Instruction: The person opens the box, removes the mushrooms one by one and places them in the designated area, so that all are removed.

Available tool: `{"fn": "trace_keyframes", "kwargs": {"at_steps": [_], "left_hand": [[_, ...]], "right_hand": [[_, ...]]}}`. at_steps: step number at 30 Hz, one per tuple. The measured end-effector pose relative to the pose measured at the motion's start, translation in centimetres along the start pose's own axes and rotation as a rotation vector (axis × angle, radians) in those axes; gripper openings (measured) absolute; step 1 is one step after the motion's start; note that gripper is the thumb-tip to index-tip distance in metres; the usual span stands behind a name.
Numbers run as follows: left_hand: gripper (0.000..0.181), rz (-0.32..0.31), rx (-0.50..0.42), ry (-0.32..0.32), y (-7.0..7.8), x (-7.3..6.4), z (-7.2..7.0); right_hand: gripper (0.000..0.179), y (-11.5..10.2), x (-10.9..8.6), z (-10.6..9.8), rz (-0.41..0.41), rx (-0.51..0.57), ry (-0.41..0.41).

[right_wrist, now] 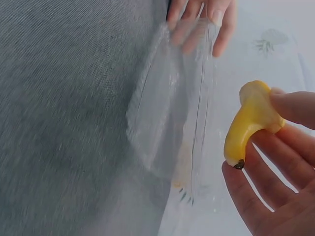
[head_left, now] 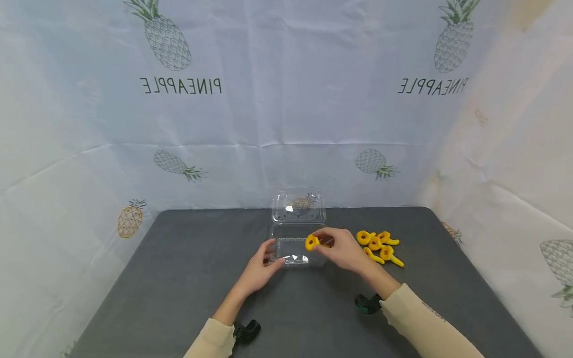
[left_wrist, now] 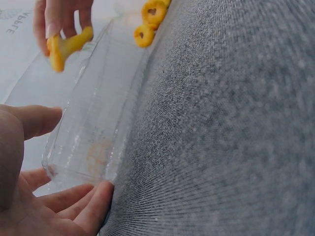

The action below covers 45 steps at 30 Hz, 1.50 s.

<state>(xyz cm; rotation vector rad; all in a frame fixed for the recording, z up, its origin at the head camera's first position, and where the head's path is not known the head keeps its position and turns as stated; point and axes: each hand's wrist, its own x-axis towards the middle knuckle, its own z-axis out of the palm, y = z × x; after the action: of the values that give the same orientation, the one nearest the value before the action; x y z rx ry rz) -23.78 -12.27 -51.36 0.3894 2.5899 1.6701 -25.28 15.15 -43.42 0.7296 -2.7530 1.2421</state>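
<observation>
A clear plastic clamshell container (head_left: 291, 247) lies on the dark table with its lid (head_left: 298, 215) raised at the back. My left hand (head_left: 260, 269) holds its left end, thumb and fingers spread around the corner, as the left wrist view shows. Over the container's right part, my right hand (head_left: 342, 248) pinches a yellow trumpet-shaped mushroom (right_wrist: 251, 123) between thumb and fingers. This mushroom has a round hollow cap and a curved stem with a dark tip. Through the clear wall in the right wrist view, the left fingers (right_wrist: 189, 29) show.
Several more yellow mushrooms (head_left: 375, 242) lie in a loose group on the table (head_left: 201, 278), to the right of the container. Behind and on both sides hangs a pale cloth (head_left: 286, 109) printed with pineapples, close to the table's back edge.
</observation>
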Motion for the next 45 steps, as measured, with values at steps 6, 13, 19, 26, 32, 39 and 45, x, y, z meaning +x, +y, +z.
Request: {"fn": "trace_keyframes", "kwargs": {"at_steps": [6,13,19,26,32,39,45], "left_hand": [[0.072,0.004,-0.003,0.007,-0.1,0.0,-0.1],[0.070,-0.004,-0.002,0.001,-0.1,0.0,-0.1],[0.072,-0.004,0.002,-0.007,-0.1,0.0,-0.2],[0.073,-0.012,0.009,-0.006,0.0,0.0,-0.2],[0.073,-0.009,0.009,-0.006,0.0,-0.1,-0.2],[0.074,-0.016,0.011,-0.013,0.1,-0.3,-0.2],[0.073,-0.006,0.006,-0.007,0.2,-0.2,-0.2]], "right_hand": [[0.032,0.7,-1.2,-1.5,0.026,-0.003,0.004],[0.033,1.8,-2.6,-3.2,0.050,-0.037,0.032],[0.033,2.8,-3.7,-4.7,0.052,-0.070,0.058],[0.035,4.4,-5.3,-6.7,0.070,-0.118,0.103],[0.036,5.7,-6.5,-8.4,0.095,-0.172,0.158],[0.038,7.3,-7.5,-9.9,0.132,-0.208,0.206],[0.037,9.1,-8.0,-10.7,0.167,-0.216,0.244]]}}
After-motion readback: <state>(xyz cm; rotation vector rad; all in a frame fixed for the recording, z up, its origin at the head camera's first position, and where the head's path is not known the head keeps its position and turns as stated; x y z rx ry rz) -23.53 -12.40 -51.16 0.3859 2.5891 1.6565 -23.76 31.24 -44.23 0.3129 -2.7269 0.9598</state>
